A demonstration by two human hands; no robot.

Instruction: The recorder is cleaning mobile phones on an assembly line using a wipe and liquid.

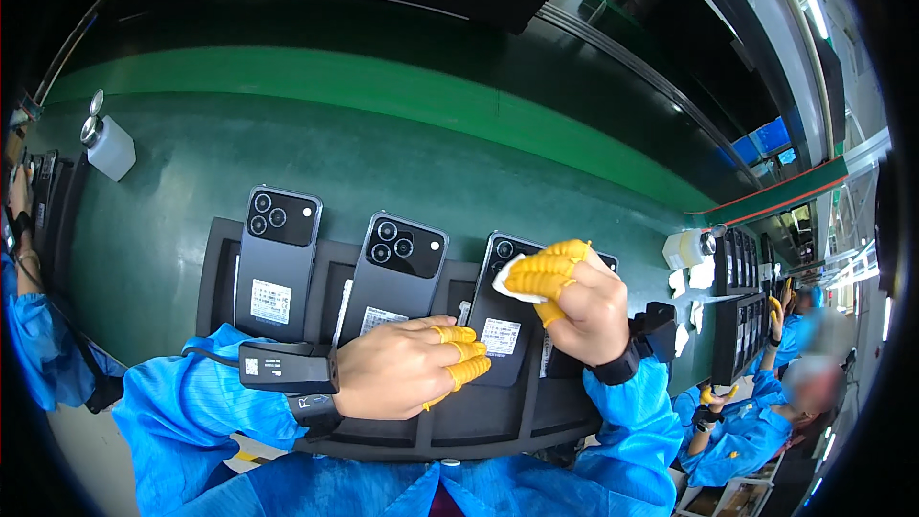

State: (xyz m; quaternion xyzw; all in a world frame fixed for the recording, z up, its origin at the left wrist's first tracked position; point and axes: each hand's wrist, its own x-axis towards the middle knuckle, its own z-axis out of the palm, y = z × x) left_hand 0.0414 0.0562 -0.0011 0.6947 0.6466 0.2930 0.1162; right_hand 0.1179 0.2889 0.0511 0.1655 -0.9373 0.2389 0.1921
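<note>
"Phone under the white wipe: position?"

"Across the tray's far edge, toward its right corner."

"Grip?"

"Right hand pinches the wipe. Left hand lies at the phone's left edge; I cannot tell its grip."

Right hand in yellow finger covers holding a white wipe over a grey phone, left hand at its lower end, more phones nearby, black tray, green counter

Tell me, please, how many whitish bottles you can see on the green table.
2: the left bottle at far left, and the right bottle on the right, near white scraps. More may be hidden farther along.
</note>
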